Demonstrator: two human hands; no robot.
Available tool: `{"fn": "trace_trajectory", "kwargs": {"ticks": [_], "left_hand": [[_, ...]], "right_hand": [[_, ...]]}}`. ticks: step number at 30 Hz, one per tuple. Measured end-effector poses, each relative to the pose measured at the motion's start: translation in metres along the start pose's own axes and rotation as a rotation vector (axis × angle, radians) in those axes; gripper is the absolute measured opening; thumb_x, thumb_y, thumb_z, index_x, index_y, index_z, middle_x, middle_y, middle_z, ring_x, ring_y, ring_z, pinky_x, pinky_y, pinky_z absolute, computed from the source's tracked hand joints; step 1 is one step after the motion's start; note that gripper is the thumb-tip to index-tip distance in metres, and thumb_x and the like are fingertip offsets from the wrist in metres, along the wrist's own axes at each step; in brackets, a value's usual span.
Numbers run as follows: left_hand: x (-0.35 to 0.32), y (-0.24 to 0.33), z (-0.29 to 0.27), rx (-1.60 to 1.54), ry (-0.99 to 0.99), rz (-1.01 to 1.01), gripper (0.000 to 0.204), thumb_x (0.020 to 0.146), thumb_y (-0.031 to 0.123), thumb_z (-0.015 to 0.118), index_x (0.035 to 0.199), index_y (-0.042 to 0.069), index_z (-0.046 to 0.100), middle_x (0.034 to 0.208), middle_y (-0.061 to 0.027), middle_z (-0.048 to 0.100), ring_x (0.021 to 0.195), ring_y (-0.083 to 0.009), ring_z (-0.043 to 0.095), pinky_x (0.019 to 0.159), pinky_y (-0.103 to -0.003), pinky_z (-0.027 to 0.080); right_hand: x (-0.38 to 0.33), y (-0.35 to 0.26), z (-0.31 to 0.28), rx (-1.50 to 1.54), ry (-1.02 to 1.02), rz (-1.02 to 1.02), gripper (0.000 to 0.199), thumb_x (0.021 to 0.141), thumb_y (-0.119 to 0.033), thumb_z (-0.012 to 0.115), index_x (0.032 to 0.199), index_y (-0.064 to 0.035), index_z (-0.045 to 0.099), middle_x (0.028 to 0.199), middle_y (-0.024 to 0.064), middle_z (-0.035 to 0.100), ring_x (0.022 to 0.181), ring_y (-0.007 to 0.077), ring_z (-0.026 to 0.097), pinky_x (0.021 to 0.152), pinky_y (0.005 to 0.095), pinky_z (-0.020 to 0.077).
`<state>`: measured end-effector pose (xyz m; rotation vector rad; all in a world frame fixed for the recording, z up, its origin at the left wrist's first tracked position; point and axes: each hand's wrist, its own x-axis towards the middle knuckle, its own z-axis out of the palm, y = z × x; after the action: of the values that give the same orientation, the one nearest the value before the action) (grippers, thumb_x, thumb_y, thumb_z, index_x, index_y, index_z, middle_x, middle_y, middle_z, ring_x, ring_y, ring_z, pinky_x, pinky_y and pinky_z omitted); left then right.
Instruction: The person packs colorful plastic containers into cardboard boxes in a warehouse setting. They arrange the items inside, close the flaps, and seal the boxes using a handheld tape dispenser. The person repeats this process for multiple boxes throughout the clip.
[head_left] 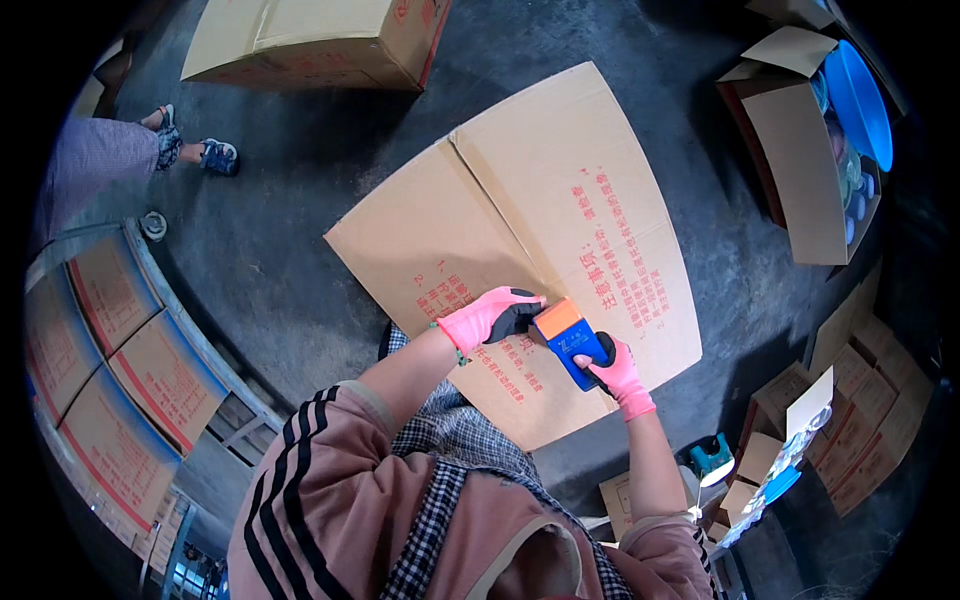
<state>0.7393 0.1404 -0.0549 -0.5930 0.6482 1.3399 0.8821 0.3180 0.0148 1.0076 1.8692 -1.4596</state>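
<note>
Cardboard carton (540, 230) sits amid dark floor (265, 275) and other boxes (315, 62); right hand (617, 370) grasps blue-orange tool (572, 348), left hand (495, 316) grip unclear.

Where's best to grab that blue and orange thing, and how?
I'd hold the blue and orange thing by its blue body, coming from the lower right. That part looks boxy and flat-faced, and the right hand grips it there. The left hand is close beside the orange end.
</note>
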Motion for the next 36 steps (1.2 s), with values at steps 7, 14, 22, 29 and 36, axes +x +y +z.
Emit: {"fn": "trace_trajectory", "kwargs": {"ticks": [7, 14, 22, 29, 36], "left_hand": [[0.004, 0.012, 0.004, 0.450, 0.241, 0.151, 0.020, 0.074, 0.018, 0.060, 0.078, -0.002, 0.059, 0.069, -0.0066, 0.059, 0.065, -0.0140, 0.056, 0.062, -0.028, 0.045], [-0.058, 0.151, 0.000, 0.844, 0.706, 0.648, 0.025, 0.069, 0.023, 0.063, 0.080, 0.000, 0.059, 0.070, -0.0022, 0.056, 0.063, -0.0096, 0.049, 0.056, -0.027, 0.042], [-0.020, 0.261, -0.065, 1.178, 0.844, 0.761, 0.032, 0.075, 0.023, 0.058, 0.090, -0.005, 0.054, 0.079, -0.0092, 0.057, 0.076, -0.0170, 0.053, 0.067, -0.030, 0.041], [0.009, 0.245, -0.044, 1.866, 1.241, 0.334, 0.050, 0.081, 0.041, 0.046, 0.113, 0.004, 0.042, 0.111, -0.0198, 0.044, 0.106, -0.0366, 0.041, 0.086, -0.043, 0.035], [0.019, 0.191, -0.041, 1.893, 1.247, 0.770, 0.040, 0.083, 0.041, 0.037, 0.083, 0.003, 0.049, 0.084, -0.0182, 0.057, 0.080, -0.0315, 0.055, 0.071, -0.039, 0.043]], "right_hand": [[0.000, -0.014, 0.001, -0.044, -0.017, 0.019, 0.045, 0.062, -0.034, 0.072, 0.084, -0.0001, 0.054, 0.073, 0.0069, 0.057, 0.066, 0.0123, 0.052, 0.063, 0.0268, 0.0439], [0.017, -0.072, -0.006, 0.043, -0.199, -0.006, 0.044, 0.062, -0.030, 0.072, 0.089, -0.0001, 0.054, 0.078, 0.0070, 0.057, 0.072, 0.0116, 0.052, 0.065, 0.0267, 0.0438], [0.065, -0.121, 0.022, -0.124, -0.061, 0.054, 0.048, 0.060, -0.040, 0.071, 0.080, 0.0011, 0.055, 0.071, 0.0100, 0.057, 0.066, 0.0159, 0.056, 0.060, 0.0280, 0.0450], [0.065, -0.141, 0.023, -0.199, -0.048, 0.128, 0.055, 0.060, -0.047, 0.068, 0.078, 0.0036, 0.055, 0.070, 0.0133, 0.058, 0.066, 0.0198, 0.058, 0.060, 0.0298, 0.0456], [0.075, -0.145, 0.027, -0.131, -0.046, 0.080, 0.056, 0.062, -0.045, 0.065, 0.083, 0.0061, 0.056, 0.078, 0.0186, 0.060, 0.073, 0.0270, 0.060, 0.065, 0.0334, 0.0464]]}}
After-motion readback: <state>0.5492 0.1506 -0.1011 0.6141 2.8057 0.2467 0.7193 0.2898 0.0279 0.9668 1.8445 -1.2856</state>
